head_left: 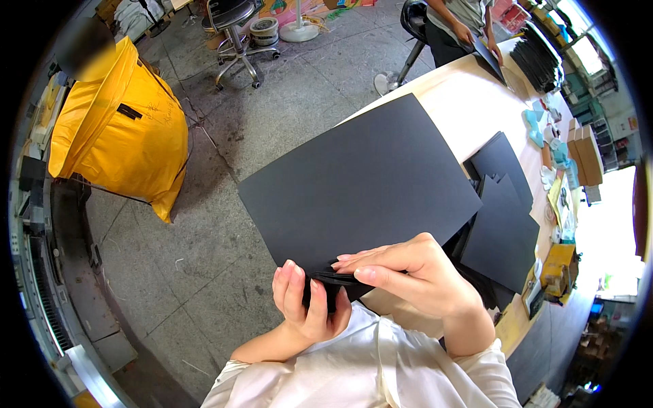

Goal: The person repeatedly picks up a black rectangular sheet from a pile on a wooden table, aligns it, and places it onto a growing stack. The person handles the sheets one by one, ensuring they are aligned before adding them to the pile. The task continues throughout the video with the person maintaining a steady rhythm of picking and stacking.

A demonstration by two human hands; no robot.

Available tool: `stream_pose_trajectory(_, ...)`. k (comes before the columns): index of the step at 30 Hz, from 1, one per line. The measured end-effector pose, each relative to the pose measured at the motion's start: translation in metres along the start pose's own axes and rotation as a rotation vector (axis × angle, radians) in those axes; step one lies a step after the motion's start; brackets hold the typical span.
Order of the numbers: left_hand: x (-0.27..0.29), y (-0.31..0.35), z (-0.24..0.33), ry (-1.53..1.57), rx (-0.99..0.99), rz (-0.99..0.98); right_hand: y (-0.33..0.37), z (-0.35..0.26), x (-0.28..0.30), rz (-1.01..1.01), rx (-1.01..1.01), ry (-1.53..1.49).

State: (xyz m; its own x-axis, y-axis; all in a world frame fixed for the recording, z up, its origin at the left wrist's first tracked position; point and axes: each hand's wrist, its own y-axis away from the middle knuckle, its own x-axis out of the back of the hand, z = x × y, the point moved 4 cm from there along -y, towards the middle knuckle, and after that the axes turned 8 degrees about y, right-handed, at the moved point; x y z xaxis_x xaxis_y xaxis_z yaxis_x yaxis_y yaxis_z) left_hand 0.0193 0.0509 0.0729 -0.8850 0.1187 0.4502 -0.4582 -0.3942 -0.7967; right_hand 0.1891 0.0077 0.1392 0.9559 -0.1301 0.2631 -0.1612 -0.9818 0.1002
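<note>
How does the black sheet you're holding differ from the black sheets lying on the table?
The held sheet is lifted off the table, pinched at its near edge by the left hand and right hand; the table sheets lie flat on the table. The held sheet is spread out singly, while the table sheets overlap in a loose, fanned pile. Both are matte black and rectangular.

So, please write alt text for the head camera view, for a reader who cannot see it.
Both hands, left hand and right hand, grip the near edge of a large black sheet above a pale table bearing more black sheets; a yellow bag stands on the floor.
</note>
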Motion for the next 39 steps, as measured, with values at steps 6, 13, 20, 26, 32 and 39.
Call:
stream_pose_trajectory(6,-0.0001,-0.0024,0.0016,-0.041,0.002,0.012,-0.0012,-0.0039,-0.0013,0.012,0.084,0.022)
stream_pose_trajectory(13,-0.0002,-0.0029,0.0019,-0.062,0.008,-0.001,-0.0012,-0.0054,-0.0005,0.014,0.056,0.082)
stream_pose_trajectory(20,-0.0004,-0.0039,0.0024,-0.072,0.005,-0.006,-0.0007,-0.0025,-0.0011,0.036,0.064,0.087)
stream_pose_trajectory(26,-0.0006,-0.0055,0.0028,-0.075,-0.007,-0.055,-0.0017,-0.0018,-0.0006,0.048,0.074,0.082)
stream_pose_trajectory(32,0.0014,-0.0074,0.0024,-0.079,-0.033,-0.172,-0.0018,-0.0053,0.0007,-0.005,-0.034,0.148)
stream_pose_trajectory(39,0.0014,-0.0062,0.0029,-0.091,-0.04,-0.172,-0.0019,-0.0057,0.0008,0.035,0.01,0.171)
